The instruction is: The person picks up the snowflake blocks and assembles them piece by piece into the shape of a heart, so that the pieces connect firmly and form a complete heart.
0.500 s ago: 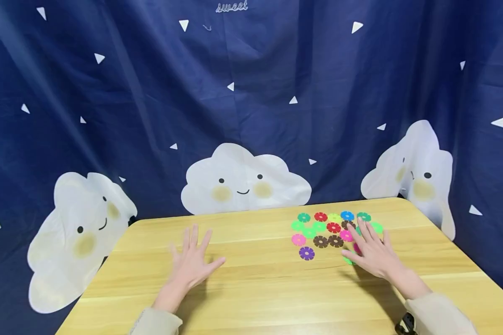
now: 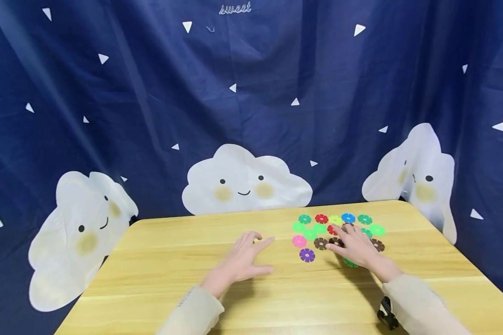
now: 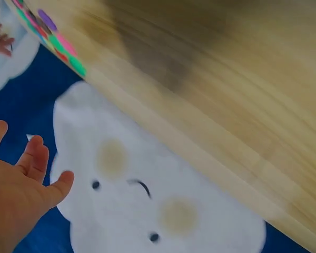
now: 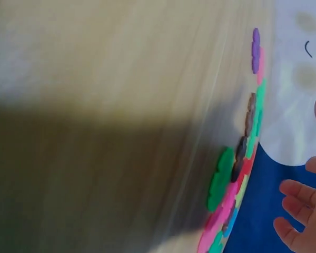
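Several flat, slotted plastic discs, snowflake-shaped, lie spread at the right back of the table. Among them are a purple disc [image 2: 307,255], a pink disc [image 2: 299,241], a brown disc [image 2: 320,243] and a blue disc [image 2: 348,218]. Over the right part of this group hovers my right hand [image 2: 356,246], fingers loosely bent and holding nothing; it hides some discs. A green disc [image 4: 221,179] shows nearest in the right wrist view. My left hand [image 2: 243,261] is raised above the table, left of the purple disc, with thumb and fingers apart and nothing in them.
The light wooden table [image 2: 151,270] has its far edge close to a dark blue curtain [image 2: 251,116] printed with white clouds and triangles. A black device [image 2: 387,314] hangs at the right wrist, below the sleeve [image 2: 411,298].
My left hand has moved right, toward the discs, and its spread fingers have bent somewhat. My right hand has shifted slightly left over the discs, uncovering a brown one at the right.
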The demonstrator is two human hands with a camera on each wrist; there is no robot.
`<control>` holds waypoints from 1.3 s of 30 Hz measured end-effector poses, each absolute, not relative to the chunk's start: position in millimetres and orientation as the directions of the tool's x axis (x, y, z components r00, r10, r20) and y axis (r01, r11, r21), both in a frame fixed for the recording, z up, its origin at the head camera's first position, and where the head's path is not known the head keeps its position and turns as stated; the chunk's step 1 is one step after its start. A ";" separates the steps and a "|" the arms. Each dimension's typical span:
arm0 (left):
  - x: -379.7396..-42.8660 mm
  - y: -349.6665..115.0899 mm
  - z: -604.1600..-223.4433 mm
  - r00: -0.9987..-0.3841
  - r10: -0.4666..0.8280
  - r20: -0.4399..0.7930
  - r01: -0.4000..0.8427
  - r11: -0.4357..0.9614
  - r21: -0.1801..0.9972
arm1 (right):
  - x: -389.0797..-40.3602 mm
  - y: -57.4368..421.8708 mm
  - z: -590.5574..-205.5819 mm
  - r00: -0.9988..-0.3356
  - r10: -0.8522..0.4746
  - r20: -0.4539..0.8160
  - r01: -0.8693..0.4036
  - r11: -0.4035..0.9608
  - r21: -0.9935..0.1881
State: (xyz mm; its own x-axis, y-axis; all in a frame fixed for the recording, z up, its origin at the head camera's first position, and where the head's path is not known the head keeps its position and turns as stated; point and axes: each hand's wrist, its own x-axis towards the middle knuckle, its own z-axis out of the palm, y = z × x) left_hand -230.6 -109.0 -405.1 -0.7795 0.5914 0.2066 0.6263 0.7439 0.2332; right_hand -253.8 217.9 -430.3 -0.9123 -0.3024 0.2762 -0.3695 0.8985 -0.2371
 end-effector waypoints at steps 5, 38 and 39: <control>-237.2 -79.5 -413.1 -0.729 0.651 0.213 0.684 0.710 0.171 | -265.1 213.4 -439.4 -0.930 -0.304 0.208 -0.356 0.888 -0.290; -262.8 12.0 -453.8 -0.880 0.465 0.099 0.474 0.874 0.109 | -270.9 196.6 -448.6 -0.975 -0.220 0.027 -0.204 0.841 -0.501; -263.1 13.0 -454.9 -0.881 0.462 0.098 0.471 0.876 0.102 | -270.4 196.6 -448.6 -0.975 -0.219 0.028 -0.203 0.836 -0.509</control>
State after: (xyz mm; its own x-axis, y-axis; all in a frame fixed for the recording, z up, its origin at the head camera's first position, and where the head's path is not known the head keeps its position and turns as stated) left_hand -263.1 13.0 -454.9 -0.8812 0.4623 0.0985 0.4711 0.8761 0.1023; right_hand -270.4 196.6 -448.6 -0.9753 -0.2191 0.0280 -0.2026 0.8364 -0.5092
